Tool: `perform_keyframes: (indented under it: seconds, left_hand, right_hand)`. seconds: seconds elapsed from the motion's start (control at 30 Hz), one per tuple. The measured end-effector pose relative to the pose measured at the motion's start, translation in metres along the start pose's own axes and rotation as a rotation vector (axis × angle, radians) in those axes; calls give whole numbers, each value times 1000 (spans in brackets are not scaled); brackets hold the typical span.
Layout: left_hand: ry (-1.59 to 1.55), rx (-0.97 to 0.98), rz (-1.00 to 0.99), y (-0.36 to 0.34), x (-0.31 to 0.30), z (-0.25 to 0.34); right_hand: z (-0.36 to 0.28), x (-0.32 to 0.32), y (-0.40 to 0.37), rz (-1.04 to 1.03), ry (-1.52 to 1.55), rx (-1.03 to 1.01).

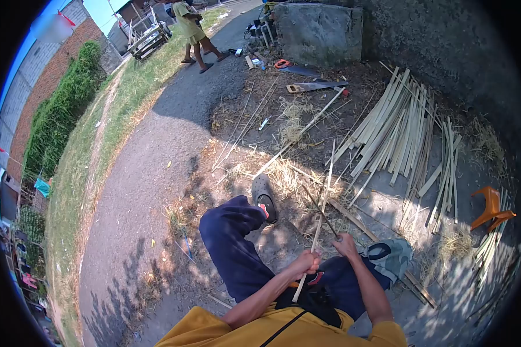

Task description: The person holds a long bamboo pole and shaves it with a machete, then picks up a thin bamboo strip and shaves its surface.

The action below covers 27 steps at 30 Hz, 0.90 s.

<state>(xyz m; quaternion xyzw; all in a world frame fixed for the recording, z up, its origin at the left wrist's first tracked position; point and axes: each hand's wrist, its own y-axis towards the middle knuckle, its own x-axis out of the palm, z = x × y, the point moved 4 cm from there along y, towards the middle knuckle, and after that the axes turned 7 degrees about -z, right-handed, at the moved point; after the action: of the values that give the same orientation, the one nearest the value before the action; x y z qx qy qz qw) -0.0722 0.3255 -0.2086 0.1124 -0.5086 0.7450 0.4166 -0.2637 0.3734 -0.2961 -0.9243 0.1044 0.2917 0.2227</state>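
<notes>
Rn L hand (307,263) grips strip (318,232), R hand (345,246) tool (330,226), any print illegible.

Shirt (243,332) mustard yellow, trousers (234,237) navy. Near strip (316,234) pale tan, blade (330,226) dark. Right, chair (491,202) orange; left, hedge (58,127) green.

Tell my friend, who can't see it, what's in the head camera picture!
A person's left hand grips a long pale strip, and the right hand holds a dark blade close to it. Ahead on the ground lie many more strips and two saws.
</notes>
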Motion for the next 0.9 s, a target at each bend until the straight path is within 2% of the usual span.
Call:
perform_keyframes:
  seconds: [0.03,0.1,0.17,0.2,0.27,0.33,0.47,0.57,0.6,0.63,0.7,0.73,0.8,0.9]
  left_hand:
    - [-39,10,-22,0,0,-2]
    - [-32,10,-19,5,-3,4]
    - [-42,-8,-10,5,-4,3]
    - [-60,-5,-15,8,-6,8]
    - [-8,-8,-19,7,-2,17]
    - [5,-9,-40,-6,7,20]
    - [-62,-21,-62,-29,25,23]
    - [-101,-15,-87,-23,24,22]
    - [-89,-16,-78,-19,21,19]
    - [-81,-15,-67,-15,19,16]
    - [-100,-24,-49,-9,17,15]
    - [-129,-37,-73,-8,17,16]
    - [-101,-53,-81,-8,20,25]
    - [-54,-48,-67,-13,22,28]
  right_hand:
    - [7,-3,5,2,47,129]
    - [5,-4,7,70,65,51]
    - [-37,-9,-17,-41,71,-14]
    - [-30,4,-19,-58,91,-126]
    - [-50,-5,-30,-105,4,-151]
    - [-34,-5,-31,-17,-12,-162]
    - [23,-6,0,198,147,128]
    - [37,-7,2,185,114,176]
    - [37,-4,-1,201,156,72]
    - [35,-4,-5,200,146,70]
    - [7,0,-17,159,112,-174]
    - [-5,4,-29,149,115,-166]
    - [-29,-4,-35,47,67,-287]
    - [-27,-4,-32,36,73,-213]
